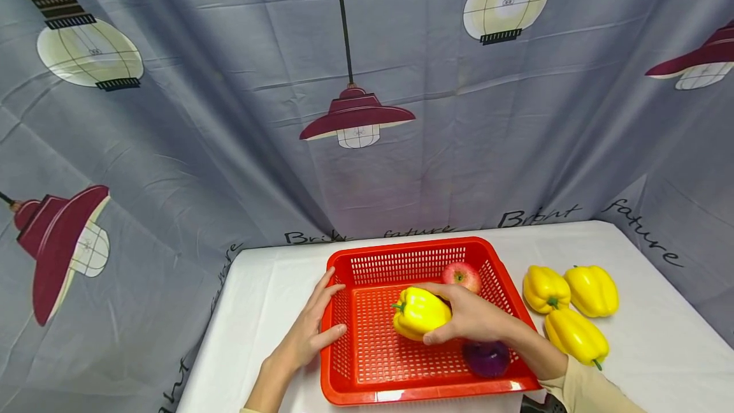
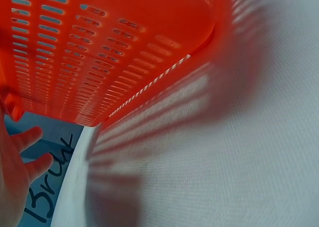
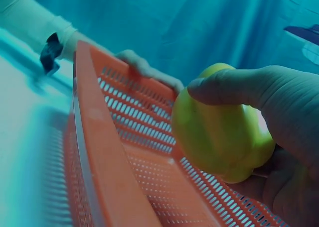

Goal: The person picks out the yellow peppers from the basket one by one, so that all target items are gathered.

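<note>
My right hand (image 1: 473, 314) grips a yellow bell pepper (image 1: 418, 314) over the red plastic basket (image 1: 441, 392), the pepper's green stem facing left. In the right wrist view, the thumb lies across the top of the pepper and other fingers curl beneath it. My left hand (image 1: 306, 327) rests on the basket's left rim with its fingers spread and the thumb reaching over the edge. A red apple (image 1: 462, 276) lies in the basket's far right corner. Partly hidden under my right forearm, a round dark purple vegetable (image 1: 486, 360) sits at the near right.
Three more yellow peppers (image 1: 576, 335) lie together on the white tabletop (image 1: 648, 273), right of the basket. A grey curtain (image 1: 229, 113) printed with lamps hangs behind the table and along its sides.
</note>
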`<state>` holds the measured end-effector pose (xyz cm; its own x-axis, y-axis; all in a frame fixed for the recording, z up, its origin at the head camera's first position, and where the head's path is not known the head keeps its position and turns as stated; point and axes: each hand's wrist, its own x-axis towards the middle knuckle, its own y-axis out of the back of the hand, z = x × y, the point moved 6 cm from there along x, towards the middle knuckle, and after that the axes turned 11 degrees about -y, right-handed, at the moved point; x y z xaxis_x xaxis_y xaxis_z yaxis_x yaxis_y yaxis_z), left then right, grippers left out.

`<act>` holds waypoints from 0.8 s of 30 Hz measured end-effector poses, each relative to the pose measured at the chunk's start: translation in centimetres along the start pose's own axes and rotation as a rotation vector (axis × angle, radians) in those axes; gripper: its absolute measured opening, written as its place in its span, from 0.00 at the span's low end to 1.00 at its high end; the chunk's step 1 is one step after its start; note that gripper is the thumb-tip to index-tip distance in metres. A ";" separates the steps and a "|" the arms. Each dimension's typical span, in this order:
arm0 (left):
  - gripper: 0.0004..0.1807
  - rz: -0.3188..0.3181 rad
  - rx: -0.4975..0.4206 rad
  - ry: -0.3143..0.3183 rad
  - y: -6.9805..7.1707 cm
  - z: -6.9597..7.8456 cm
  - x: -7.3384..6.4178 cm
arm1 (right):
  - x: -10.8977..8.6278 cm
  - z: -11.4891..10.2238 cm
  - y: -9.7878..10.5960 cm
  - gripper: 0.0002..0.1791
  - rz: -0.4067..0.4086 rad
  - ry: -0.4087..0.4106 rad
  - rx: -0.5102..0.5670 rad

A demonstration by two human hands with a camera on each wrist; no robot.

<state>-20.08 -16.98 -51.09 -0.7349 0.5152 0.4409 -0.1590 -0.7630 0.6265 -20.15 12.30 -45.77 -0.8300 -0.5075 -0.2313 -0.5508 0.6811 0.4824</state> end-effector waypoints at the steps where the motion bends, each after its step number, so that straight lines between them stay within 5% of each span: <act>1: 0.38 -0.001 0.001 0.000 0.0 0.0 0.0 | -0.1 0.1 0.1 0.45 0.016 0.001 0.002; 7: 0.38 -0.001 0.000 -0.002 0.0 0.0 0.0 | -1.0 0.4 1.0 0.45 0.126 0.009 -0.005; 16: 0.36 -0.004 -0.012 0.001 -0.1 -0.1 0.0 | -2.6 1.4 3.1 0.50 0.249 -0.085 -0.010; 24: 0.37 0.000 -0.001 -0.004 0.0 0.0 0.0 | -4.2 2.5 4.2 0.49 0.304 -0.151 0.086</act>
<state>-20.07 -16.92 -51.10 -0.7324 0.5168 0.4433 -0.1597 -0.7633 0.6260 -19.20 18.64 -44.89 -0.9573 -0.1951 -0.2132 -0.2762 0.8344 0.4770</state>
